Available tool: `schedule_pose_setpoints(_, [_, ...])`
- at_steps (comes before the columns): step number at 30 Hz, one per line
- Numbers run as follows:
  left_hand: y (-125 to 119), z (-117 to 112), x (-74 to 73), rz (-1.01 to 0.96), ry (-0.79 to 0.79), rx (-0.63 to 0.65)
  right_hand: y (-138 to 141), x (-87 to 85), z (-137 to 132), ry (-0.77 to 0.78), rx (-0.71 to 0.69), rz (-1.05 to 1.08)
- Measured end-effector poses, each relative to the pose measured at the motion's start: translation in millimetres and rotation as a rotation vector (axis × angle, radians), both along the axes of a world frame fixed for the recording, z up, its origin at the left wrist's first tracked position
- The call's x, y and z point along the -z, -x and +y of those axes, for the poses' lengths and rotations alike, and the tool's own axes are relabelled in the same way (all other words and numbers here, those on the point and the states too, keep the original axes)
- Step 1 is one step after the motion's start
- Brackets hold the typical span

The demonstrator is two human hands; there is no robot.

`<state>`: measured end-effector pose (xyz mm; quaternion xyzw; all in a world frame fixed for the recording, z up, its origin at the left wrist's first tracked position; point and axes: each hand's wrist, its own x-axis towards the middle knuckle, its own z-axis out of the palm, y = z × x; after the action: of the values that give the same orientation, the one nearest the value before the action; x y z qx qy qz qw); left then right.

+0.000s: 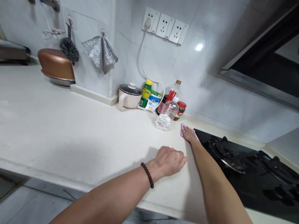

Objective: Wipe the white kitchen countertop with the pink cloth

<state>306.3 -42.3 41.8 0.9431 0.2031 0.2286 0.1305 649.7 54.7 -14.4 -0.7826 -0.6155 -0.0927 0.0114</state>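
Note:
My right hand [189, 135] is stretched far forward on the white countertop [70, 124], pressing down on a small pink cloth [182, 129] beside the black gas hob [245, 168]. Its fingers lie over the cloth, close to a clear plastic bottle [166, 115]. My left hand [170, 161] rests on the countertop nearer to me, fingers curled under in a loose fist with nothing visible in it. A dark bead bracelet [148, 175] circles the left wrist.
Against the tiled wall stand a small white lidded pot [129, 95], a green bottle [146, 92], a packet, sauce bottles and a red-lidded jar [180, 109]. A copper pan [56, 64] sits at back left. A range hood [263, 62] overhangs the hob.

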Motion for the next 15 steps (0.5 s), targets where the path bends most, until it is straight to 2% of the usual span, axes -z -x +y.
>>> schedule_pose_setpoints(5, [1.9,5.7,-2.2,-0.003,0.0,-0.034,50.0,5.1,41.2,0.064,-0.038,0.036])
schedule_pose_setpoints(8, [6.0,12.8,-4.7,0.013,0.02,-0.097,69.9,9.3,47.6,0.066,-0.053,0.06])
schedule_pose_setpoints(11, [12.0,23.5,-5.8,0.036,0.045,-0.196,71.2,8.9,35.0,0.055,-0.059,0.072])
schedule_pose_setpoints(15, [18.6,35.9,-4.4,0.051,0.07,-0.283,48.7,1.8,-7.4,0.026,-0.049,0.056])
